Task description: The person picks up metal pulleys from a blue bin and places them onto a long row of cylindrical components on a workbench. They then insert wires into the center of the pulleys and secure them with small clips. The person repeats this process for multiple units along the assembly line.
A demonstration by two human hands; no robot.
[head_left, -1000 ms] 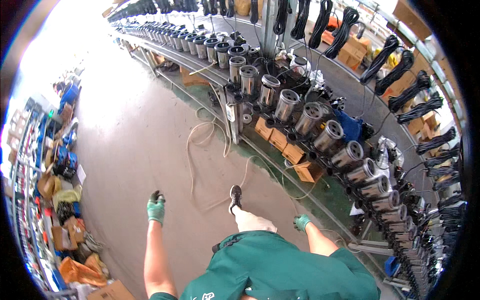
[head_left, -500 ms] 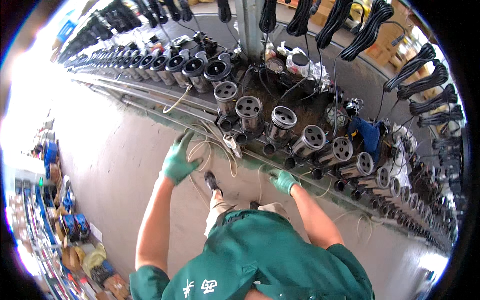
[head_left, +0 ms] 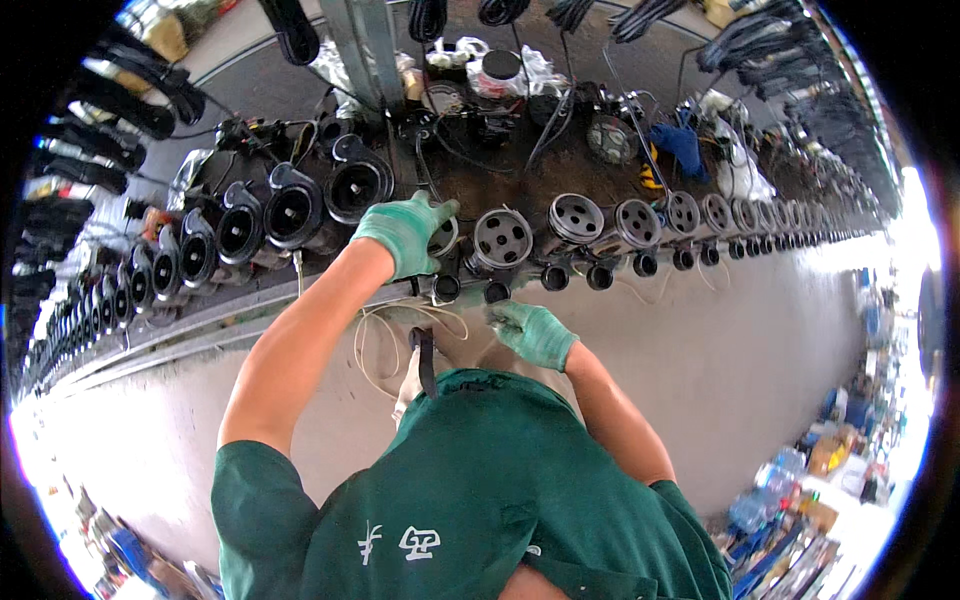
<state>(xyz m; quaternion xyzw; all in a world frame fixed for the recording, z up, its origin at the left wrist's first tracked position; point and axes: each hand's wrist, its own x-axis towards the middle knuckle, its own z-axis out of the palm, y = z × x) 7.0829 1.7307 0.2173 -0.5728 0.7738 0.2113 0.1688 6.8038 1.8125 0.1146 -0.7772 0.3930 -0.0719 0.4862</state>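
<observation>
The left hand [head_left: 408, 237], in a green glove, lies over a metal cylinder [head_left: 444, 238] from its left side, thumb and fingers spread about the top — how firmly they grip, I cannot tell. The right hand [head_left: 538, 335], gloved alike, hangs nearer the body and to the right of that cylinder, fingers loosely curled close to a black pipe stub [head_left: 496, 292]; whether they touch or hold anything cannot be made out.

Just right of the cylinder stands a neighbouring canister [head_left: 501, 240], its round top pierced with holes, and a row of similar ones runs on to the right. Just left of it sits a round black housing [head_left: 358, 187], with more in line beyond. Behind the cylinder stands a black-lidded jar [head_left: 500, 72]; behind and left rises a metal post [head_left: 362, 55]. Well to its right lies a blue cloth [head_left: 678, 148] — pale hose [head_left: 358, 348] loops on the floor, nearer the body and left.
</observation>
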